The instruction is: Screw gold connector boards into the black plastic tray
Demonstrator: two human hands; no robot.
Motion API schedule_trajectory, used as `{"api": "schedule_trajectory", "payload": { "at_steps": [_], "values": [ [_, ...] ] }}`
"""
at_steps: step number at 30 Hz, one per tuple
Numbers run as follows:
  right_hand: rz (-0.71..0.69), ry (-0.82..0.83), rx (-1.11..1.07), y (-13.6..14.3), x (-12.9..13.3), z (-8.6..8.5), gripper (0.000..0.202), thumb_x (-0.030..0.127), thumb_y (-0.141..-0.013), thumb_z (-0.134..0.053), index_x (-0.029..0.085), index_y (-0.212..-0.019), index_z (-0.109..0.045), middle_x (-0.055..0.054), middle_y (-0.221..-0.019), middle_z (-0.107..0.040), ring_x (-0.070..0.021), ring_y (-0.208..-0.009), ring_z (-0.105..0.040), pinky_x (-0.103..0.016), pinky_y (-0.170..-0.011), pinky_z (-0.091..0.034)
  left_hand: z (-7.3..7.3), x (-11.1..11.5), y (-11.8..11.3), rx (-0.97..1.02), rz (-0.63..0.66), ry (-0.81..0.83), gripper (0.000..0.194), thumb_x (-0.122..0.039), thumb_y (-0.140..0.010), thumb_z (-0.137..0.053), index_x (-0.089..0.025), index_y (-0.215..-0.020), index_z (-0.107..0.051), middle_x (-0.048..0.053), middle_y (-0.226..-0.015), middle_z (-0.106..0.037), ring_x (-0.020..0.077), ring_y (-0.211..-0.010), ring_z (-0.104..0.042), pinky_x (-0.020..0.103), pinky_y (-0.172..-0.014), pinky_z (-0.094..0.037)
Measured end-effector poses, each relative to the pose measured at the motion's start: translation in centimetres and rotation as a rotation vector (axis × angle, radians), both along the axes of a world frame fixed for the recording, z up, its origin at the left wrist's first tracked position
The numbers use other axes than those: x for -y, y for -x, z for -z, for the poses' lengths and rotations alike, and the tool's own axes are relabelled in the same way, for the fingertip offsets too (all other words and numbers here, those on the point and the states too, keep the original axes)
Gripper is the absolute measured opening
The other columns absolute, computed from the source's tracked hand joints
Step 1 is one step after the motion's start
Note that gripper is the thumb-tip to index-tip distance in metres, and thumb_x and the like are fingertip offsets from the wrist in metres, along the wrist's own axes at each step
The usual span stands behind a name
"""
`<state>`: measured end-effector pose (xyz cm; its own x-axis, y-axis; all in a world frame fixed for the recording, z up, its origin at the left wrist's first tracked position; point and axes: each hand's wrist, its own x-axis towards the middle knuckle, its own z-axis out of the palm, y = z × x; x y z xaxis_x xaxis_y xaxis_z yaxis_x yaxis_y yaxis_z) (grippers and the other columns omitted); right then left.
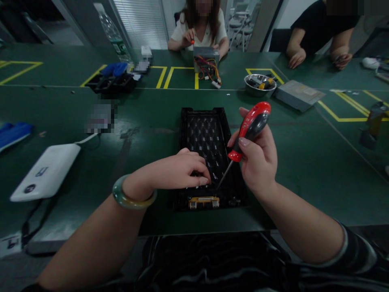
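A black plastic housing point(203, 134) lies on the green table in front of me, its inside lined with rows of small shiny marks. Near its close end sits an orange-brown connector board point(204, 202). My right hand point(258, 158) is wrapped round a red and black screwdriver point(253, 121), whose shaft slants down to the left, its tip inside the housing near the board. My left hand point(185, 168) reaches over the housing from the left, fingers curled together and pointing down; whatever they may hold is hidden.
A white power bank point(47, 172) lies at the left, near a blue glove point(13, 134). Farther back are a black tray point(111, 83), a bottle point(112, 34), a metal bowl point(260, 86) and a grey metal panel point(299, 94). Two people sit opposite, one at a wired metal box point(206, 56).
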<state>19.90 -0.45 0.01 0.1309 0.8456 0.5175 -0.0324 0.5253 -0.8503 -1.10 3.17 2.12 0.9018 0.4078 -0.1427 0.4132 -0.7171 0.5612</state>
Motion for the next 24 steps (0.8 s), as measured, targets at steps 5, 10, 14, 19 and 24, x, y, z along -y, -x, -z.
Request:
{"api": "schedule_trajectory", "payload": {
  "at_steps": [5,10,14,19,24],
  "values": [
    [-0.008,0.142,-0.022,0.2,0.0,-0.3,0.041,0.03,-0.089,-0.058,0.029,-0.129,-0.059,0.0,-0.084,-0.063,-0.0177,-0.08,-0.062,-0.033,-0.069,-0.053,-0.1,0.1,-0.1,-0.015,0.011,-0.004,0.018,-0.035,-0.101,-0.063,-0.027,-0.103,-0.079,-0.002,-0.105,-0.075,0.018,-0.107,-0.063,0.034,-0.098,-0.029],
    [0.017,0.221,-0.033,0.2,-0.3,0.1,0.041,0.032,-0.087,-0.057,0.028,-0.128,-0.058,0.001,-0.081,-0.062,-0.0173,-0.077,-0.061,-0.032,-0.063,-0.05,0.1,0.0,-0.1,-0.001,0.022,0.011,0.019,-0.036,-0.101,-0.062,-0.027,-0.103,-0.079,-0.002,-0.105,-0.076,0.0174,-0.108,-0.063,0.034,-0.097,-0.029],
    [0.04,0.253,-0.047,0.1,-0.7,0.5,0.04,0.032,-0.086,-0.056,0.026,-0.126,-0.058,0.001,-0.079,-0.062,-0.0166,-0.075,-0.06,-0.031,-0.062,-0.049,0.3,0.0,0.0,0.012,0.029,0.016,0.019,-0.036,-0.101,-0.062,-0.027,-0.104,-0.078,-0.003,-0.105,-0.076,0.0171,-0.107,-0.064,0.033,-0.097,-0.03],
    [0.069,0.3,-0.09,0.1,-1.0,0.3,0.038,0.031,-0.084,-0.056,0.025,-0.121,-0.06,0.003,-0.075,-0.063,-0.015,-0.07,-0.058,-0.029,-0.058,-0.046,0.6,-0.1,0.1,0.002,0.039,0.02,0.021,-0.037,-0.102,-0.06,-0.027,-0.106,-0.078,-0.001,-0.106,-0.077,0.0184,-0.108,-0.064,0.034,-0.098,-0.03],
    [0.085,0.305,-0.127,0.1,-1.0,0.0,0.034,0.027,-0.082,-0.057,0.023,-0.115,-0.063,0.004,-0.07,-0.064,-0.0137,-0.064,-0.055,-0.029,-0.057,-0.044,0.6,-0.1,0.1,0.003,0.033,0.022,0.02,-0.036,-0.102,-0.06,-0.027,-0.105,-0.078,-0.002,-0.105,-0.076,0.0174,-0.107,-0.064,0.033,-0.098,-0.029]
  ]
}}
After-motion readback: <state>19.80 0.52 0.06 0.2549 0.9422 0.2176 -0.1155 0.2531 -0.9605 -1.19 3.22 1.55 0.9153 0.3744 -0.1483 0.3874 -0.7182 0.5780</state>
